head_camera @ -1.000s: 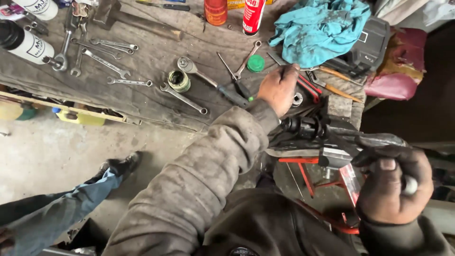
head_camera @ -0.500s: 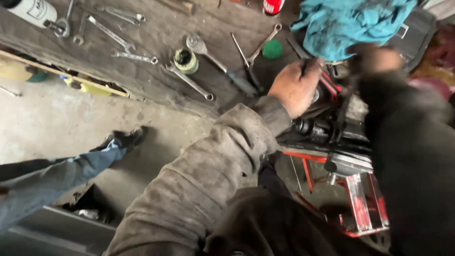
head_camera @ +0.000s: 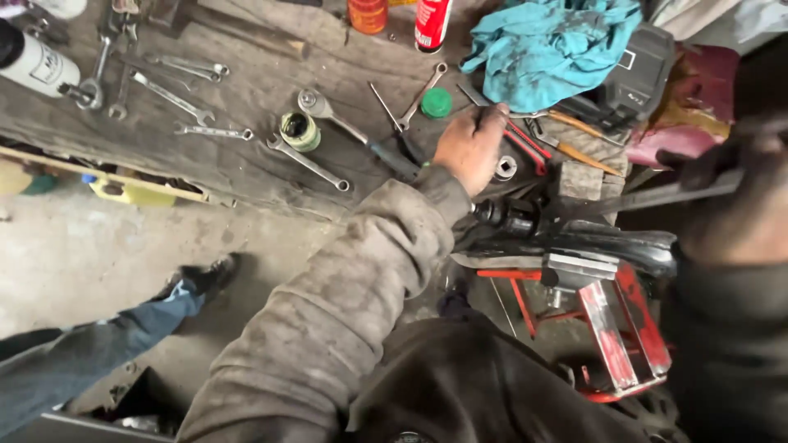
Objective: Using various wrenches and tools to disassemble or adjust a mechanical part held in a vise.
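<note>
Fingers of the left hand (head_camera: 469, 148) curl together down onto the cluttered work surface, their tips closed on a thin dark tool (head_camera: 481, 111) whose kind cannot be told; only a short stub of it shows past the fingertips, pointing away from the person toward the crumpled teal rag (head_camera: 552, 45). The right hand (head_camera: 739, 205), blurred at the right edge of the head view, is wrapped shut around a long flat dark metal bar (head_camera: 632, 197). That bar runs nearly level from the fist leftward, dipping slightly, with its far end reaching toward a black cylindrical part (head_camera: 505, 215) sitting just below the left wrist. Beneath the bar stands a red metal frame (head_camera: 611, 324) with a grey plate on top. A stained grey cloth-covered bench (head_camera: 246, 115) carries several steel spanners (head_camera: 172, 97), a small round green-rimmed tin (head_camera: 299, 130), a green cap (head_camera: 436, 102), a screwdriver with a dark handle (head_camera: 392, 156) and two red cans (head_camera: 432, 20) at the far edge. Below the bench lies a pale dusty concrete floor (head_camera: 90, 254), where another person's blue-jeaned leg and dark shoe (head_camera: 205, 277) stretch in from the left.
</note>
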